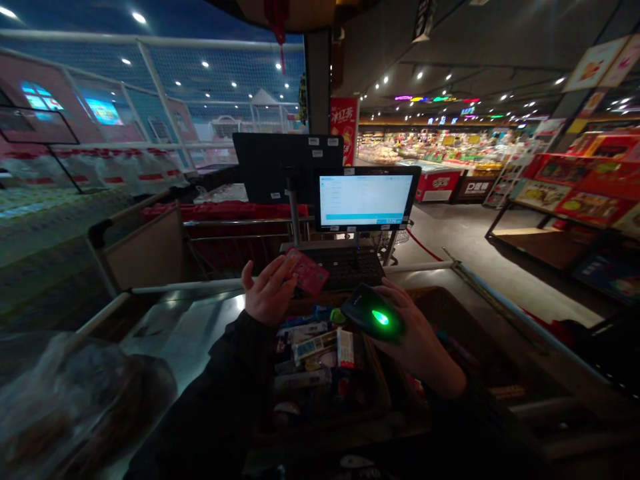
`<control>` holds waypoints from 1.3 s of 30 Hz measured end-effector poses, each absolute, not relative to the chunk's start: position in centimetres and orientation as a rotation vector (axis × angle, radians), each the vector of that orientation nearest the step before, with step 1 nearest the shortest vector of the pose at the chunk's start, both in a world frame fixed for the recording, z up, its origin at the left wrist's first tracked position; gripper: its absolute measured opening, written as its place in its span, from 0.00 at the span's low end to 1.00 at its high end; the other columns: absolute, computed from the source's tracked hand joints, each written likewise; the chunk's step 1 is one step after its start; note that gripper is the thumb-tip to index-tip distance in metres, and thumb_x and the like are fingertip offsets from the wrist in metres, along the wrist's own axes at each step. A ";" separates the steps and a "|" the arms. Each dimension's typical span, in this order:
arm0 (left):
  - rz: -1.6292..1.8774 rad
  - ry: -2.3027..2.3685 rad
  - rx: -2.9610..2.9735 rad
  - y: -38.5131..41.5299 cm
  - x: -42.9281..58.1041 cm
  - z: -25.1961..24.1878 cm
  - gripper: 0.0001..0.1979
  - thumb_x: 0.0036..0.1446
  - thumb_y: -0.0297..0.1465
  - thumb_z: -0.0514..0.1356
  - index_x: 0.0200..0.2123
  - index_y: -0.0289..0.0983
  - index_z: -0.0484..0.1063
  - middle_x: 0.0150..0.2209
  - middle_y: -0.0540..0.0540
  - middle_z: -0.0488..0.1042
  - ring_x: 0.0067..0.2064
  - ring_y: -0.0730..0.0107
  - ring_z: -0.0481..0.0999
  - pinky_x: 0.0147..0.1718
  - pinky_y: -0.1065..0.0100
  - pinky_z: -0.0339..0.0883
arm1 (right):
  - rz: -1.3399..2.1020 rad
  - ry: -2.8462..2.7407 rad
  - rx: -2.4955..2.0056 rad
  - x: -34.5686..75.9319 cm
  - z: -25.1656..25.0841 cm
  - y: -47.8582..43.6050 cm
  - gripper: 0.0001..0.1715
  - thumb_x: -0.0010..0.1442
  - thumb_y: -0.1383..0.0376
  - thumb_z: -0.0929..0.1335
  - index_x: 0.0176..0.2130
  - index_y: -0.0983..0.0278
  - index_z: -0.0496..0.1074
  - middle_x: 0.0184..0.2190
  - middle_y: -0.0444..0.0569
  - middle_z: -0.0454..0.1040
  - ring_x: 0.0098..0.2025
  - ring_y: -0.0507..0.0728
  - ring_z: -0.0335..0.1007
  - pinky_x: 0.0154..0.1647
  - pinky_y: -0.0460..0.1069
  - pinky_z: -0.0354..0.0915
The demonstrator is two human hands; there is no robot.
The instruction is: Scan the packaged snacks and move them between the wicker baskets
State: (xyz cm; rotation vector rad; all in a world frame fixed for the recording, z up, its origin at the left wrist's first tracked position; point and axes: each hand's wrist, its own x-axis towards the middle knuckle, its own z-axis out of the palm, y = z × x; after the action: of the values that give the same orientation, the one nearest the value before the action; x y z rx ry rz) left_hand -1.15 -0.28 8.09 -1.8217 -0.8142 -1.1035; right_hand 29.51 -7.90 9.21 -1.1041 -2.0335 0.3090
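Note:
My left hand (273, 290) is closed on the edge of a flat reddish-pink packet (309, 272), tilted in front of the keyboard (357, 267). In my right hand (417, 343) is a black barcode scanner (363, 310) with a green light glowing on top. Its head points left, towards the packet, with a small gap between them. Below both hands stands a basket (384, 393) of mixed small packaged goods (315, 347), several with printed labels. The undersides of my fingers around the scanner are hidden.
Beyond the keyboard stand a lit screen (367, 197) and a dark monitor back (287, 167). A second brown basket (475, 333) sits at right, a crumpled clear plastic bag (75, 400) at left. Metal rails (240, 223) and a red cart lie behind; shelves of boxes (575, 180) stand far right.

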 end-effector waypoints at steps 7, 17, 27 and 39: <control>-1.048 -0.909 -1.894 -1.1 -2.2 7.1 0.08 0.59 0.26 0.63 0.28 0.42 0.74 0.54 0.50 0.79 0.57 0.65 0.76 0.70 0.52 0.36 | 0.329 -2.066 -1.100 28.5 8.4 -8.0 0.28 0.53 0.66 0.74 0.54 0.58 0.73 0.61 0.54 0.69 0.70 0.70 0.54 0.68 0.69 0.56; -0.720 -1.296 -2.311 -3.3 -3.9 1.4 0.12 0.66 0.26 0.53 0.45 0.42 0.76 0.59 0.48 0.75 0.62 0.59 0.71 0.70 0.44 0.30 | 0.380 -2.055 -1.093 26.7 6.5 -6.5 0.30 0.52 0.67 0.74 0.55 0.62 0.73 0.59 0.58 0.69 0.69 0.72 0.55 0.68 0.72 0.54; -0.237 -1.521 -2.731 -4.3 -4.3 -2.7 0.29 0.48 0.35 0.67 0.56 0.44 0.74 0.63 0.41 0.70 0.68 0.45 0.60 0.68 0.37 0.38 | 0.335 -2.018 -1.111 28.6 6.4 -6.9 0.26 0.54 0.62 0.74 0.53 0.60 0.74 0.59 0.56 0.70 0.68 0.70 0.58 0.67 0.68 0.59; -0.362 -1.169 -2.837 -2.7 8.8 3.7 0.19 0.54 0.46 0.67 0.45 0.43 0.77 0.65 0.41 0.67 0.68 0.48 0.60 0.65 0.34 0.48 | 0.015 -1.801 -1.341 39.5 8.3 -8.1 0.24 0.56 0.58 0.74 0.51 0.62 0.76 0.56 0.57 0.72 0.61 0.69 0.67 0.64 0.64 0.63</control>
State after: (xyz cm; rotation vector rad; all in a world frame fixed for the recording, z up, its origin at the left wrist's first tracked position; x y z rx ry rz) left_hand 8.84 -2.73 3.75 -2.8370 -1.1686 -0.3621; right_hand 39.51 -8.12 8.29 -1.3407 -1.8014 0.0153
